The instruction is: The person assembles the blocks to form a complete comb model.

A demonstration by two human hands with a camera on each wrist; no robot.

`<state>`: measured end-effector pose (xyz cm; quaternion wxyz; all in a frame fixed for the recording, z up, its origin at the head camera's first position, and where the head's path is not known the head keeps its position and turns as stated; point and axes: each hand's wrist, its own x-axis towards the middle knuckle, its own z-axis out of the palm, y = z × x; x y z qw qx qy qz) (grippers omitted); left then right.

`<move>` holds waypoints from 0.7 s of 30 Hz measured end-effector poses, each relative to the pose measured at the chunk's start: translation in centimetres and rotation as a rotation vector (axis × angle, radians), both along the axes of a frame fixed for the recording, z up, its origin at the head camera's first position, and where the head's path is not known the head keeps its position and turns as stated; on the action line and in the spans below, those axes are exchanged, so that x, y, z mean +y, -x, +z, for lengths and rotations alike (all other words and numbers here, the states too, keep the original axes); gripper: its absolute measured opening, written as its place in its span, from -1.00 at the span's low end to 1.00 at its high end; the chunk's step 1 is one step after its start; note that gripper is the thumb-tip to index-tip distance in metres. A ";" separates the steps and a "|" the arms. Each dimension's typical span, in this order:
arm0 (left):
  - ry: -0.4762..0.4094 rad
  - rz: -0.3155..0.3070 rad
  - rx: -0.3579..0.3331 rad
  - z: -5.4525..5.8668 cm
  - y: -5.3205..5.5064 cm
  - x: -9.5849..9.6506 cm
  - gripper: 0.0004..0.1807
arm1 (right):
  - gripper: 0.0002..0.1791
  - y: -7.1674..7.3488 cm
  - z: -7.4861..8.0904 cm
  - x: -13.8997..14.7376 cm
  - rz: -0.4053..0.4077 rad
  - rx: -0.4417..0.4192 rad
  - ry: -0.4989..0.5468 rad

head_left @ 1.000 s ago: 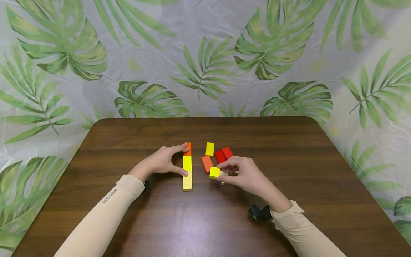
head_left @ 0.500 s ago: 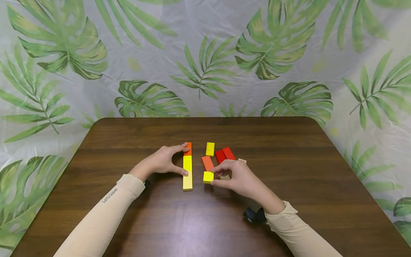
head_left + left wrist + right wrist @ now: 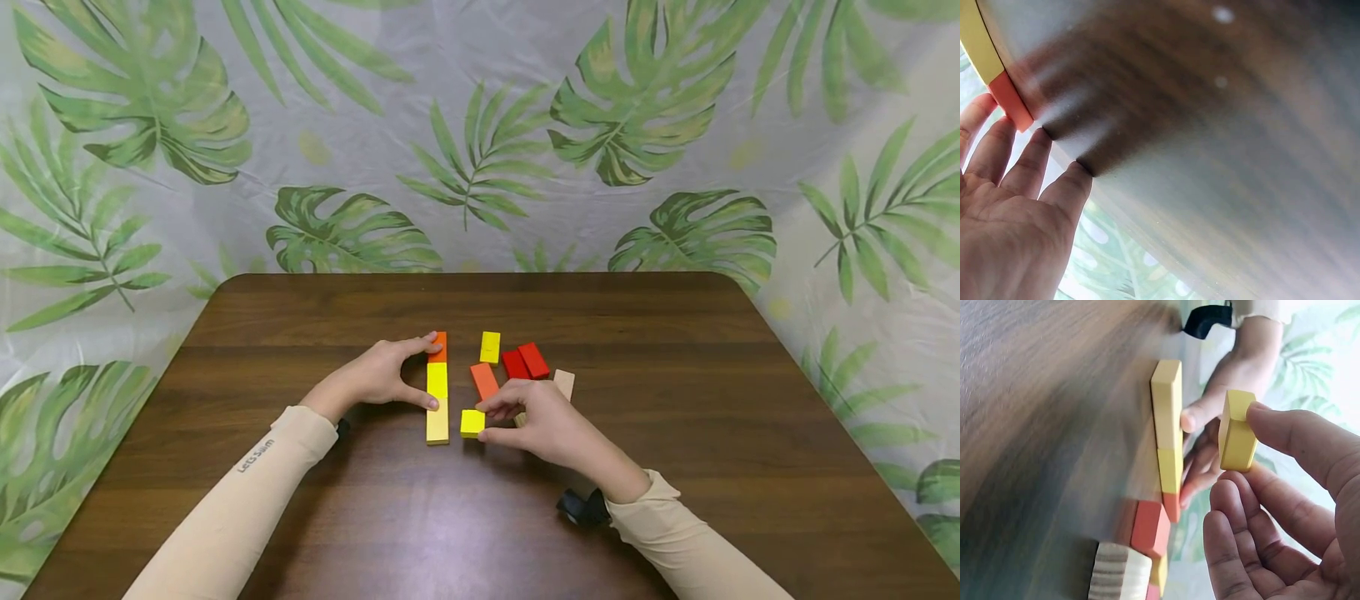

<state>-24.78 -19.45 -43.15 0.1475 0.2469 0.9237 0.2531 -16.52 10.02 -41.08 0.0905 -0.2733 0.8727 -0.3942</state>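
Observation:
My right hand pinches a small yellow block between thumb and fingertips, just to the right of a straight row of blocks. In the right wrist view the pinched block appears above the table. The row runs from an orange block at the far end through a yellow block to a pale yellow block nearest me. Along its left side my left hand rests with fingers extended, the index at the orange block and the thumb near the pale one. The left wrist view shows its fingertips beside the orange block.
Right of the row lie a loose yellow block, an orange block and two red blocks. A plain wooden block sits farther right, and a ridged wooden one is partly hidden. The brown table ends before a leaf-patterned cloth.
My right hand has moved left and toward me, carrying the yellow block closer to the row's near end. The plain wooden block has come into sight behind it. My left hand has stayed put.

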 end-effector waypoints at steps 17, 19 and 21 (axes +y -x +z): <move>-0.006 -0.004 0.005 0.1 -0.1 0.0 0.20 | -0.68 -0.6 -0.5 -1.8 0.047 0.042 -0.027; -0.010 -0.005 0.006 0.1 -0.1 0.0 0.19 | -0.68 -0.6 -0.5 -2.0 0.061 0.055 -0.035; -0.012 -0.009 0.007 0.1 -0.1 0.0 0.18 | -0.69 -0.6 -0.6 -2.2 0.073 0.072 -0.046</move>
